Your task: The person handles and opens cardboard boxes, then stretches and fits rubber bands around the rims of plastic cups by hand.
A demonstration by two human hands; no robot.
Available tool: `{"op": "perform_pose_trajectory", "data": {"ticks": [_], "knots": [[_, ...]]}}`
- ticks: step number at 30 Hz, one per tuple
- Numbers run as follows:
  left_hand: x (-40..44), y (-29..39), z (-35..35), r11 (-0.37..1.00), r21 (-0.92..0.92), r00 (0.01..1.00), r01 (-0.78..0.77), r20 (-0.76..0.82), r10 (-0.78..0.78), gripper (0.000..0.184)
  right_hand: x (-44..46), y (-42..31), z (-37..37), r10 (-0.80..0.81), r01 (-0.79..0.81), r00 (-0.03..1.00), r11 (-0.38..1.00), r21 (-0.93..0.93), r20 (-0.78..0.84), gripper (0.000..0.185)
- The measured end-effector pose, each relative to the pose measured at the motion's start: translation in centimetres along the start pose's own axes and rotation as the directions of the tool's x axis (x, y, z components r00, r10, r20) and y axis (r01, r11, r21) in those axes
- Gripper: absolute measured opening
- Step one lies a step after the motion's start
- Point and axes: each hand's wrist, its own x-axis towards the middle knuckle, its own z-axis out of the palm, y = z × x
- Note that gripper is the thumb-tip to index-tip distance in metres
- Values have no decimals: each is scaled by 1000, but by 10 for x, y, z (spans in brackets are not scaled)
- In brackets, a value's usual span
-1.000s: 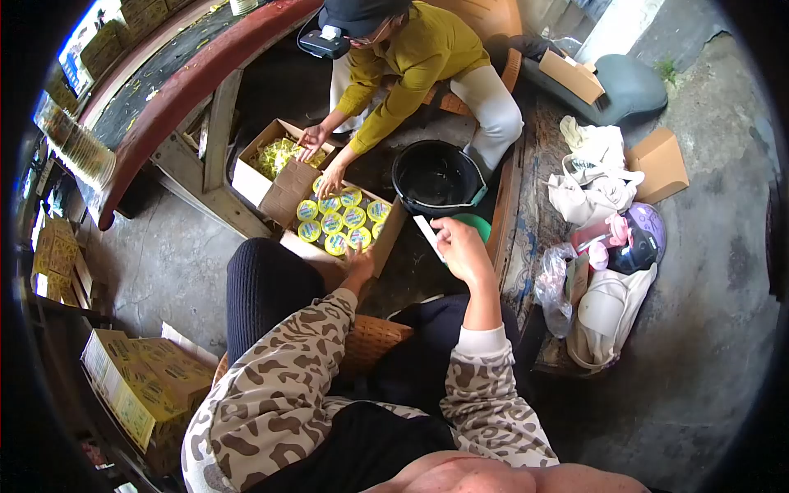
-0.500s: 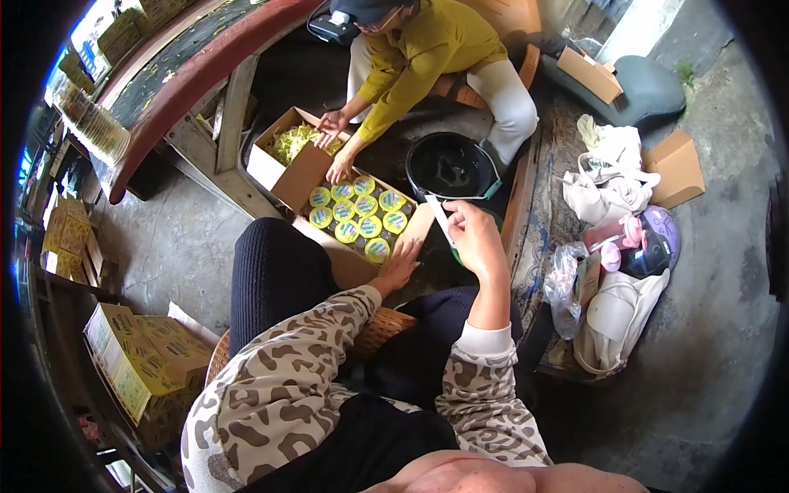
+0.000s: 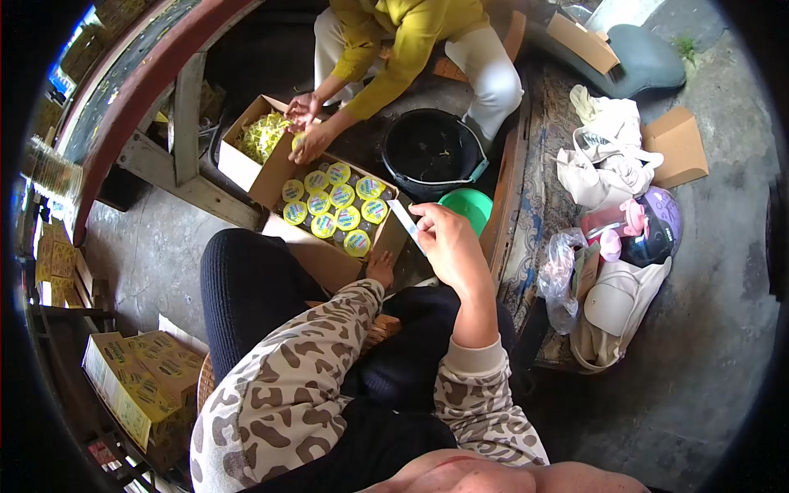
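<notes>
Patterned bench (image 3: 528,209), grey concrete floor (image 3: 177,267).
Bench: white cloth bag (image 3: 606,168), clear plastic bag (image 3: 560,283), purple helmet (image 3: 660,212), cream bag (image 3: 629,316). Floor: black bucket (image 3: 429,146), green basin (image 3: 472,207), carton (image 3: 311,253) of yellow-lidded cups (image 3: 342,195), open box (image 3: 237,168) of yellow scraps (image 3: 263,136).

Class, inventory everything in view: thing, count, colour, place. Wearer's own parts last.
Lidded cups: about eleven, yellow, middle box
Middle box: one, brown, centre
Scrap box: one, brown, upper left
Bucket: one, black, upper centre
Basin: one, green, beside bucket
Cartons: several, yellow-brown, left
Helmet: one, purple-black, right
Cloth bags: several, off-white, right
Plastic bag: one, clear, right
Co-worker: one, mustard top, top
Strip: one, white, right hand
Sleeves: two, brown-cream, bottom
Left hand: one, bare, box corner
Right hand: one, bare, centre
</notes>
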Motion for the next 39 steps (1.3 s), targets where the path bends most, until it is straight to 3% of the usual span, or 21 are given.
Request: {"op": "perform_pose_trajectory", "data": {"ticks": [4,6,7,9,11,13,14,16,17,19,21,25,29,31,33,39], "knots": [[-19,3,-31,988,-154,1000,1,-19,-4,69,3,7,1,50,-49,998,999,-11,34,30],[-20,-3,-39,901,-423,980,-95,-201,9,61,4,10,-2,54,-54,998,998,-18,35,30],[-23,-10,-41,904,-418,980,-92,-201,7,61,4,10,-3,55,-55,998,998,-10,30,31],[-31,-27,-48,871,-393,779,-296,-626,-19,53,3,9,-4,48,-48,999,999,4,21,31],[-47,-42,-67,898,-376,812,-227,-583,-39,56,3,7,-5,78,-78,997,997,-6,9,27],[-49,-58,-55,854,-521,732,0,-582,-355,58,1,0,-6,75,-75,997,997,-13,0,27],[-53,-65,-52,854,-520,726,-1,-588,-356,58,0,0,-5,46,-46,999,999,-22,-5,28],[-64,-74,-50,721,-633,717,282,-360,-597,62,-2,0,-4,15,-15,1000,999,-35,-8,29],[-66,-77,-50,718,-637,715,281,-360,-599,62,-2,0,-4,9,-9,1000,999,-39,-5,29],[-64,-84,-47,472,-785,653,402,-115,-748,65,-3,1,-3,7,-7,1000,999,-43,7,30],[-63,-89,-46,428,-814,689,394,-47,-723,68,-3,2,-2,47,-47,999,998,30,11,32],[-55,-88,-42,485,-763,730,428,-26,-683,77,-3,-2,-1,75,-75,997,997,30,-1,28],[-59,-83,-53,551,-708,712,442,-97,-695,78,-2,1,2,-17,17,1000,1000,-25,-8,35],[-57,-82,-52,553,-724,730,412,-102,-676,79,-1,-3,2,95,-94,995,995,-9,25,29],[-53,-78,-51,531,-754,677,387,-158,-718,82,1,-2,3,104,-104,994,995,-10,34,29],[-38,-70,-46,461,-789,649,405,-107,-753,83,4,2,8,136,-133,988,990,-46,77,31]]}}
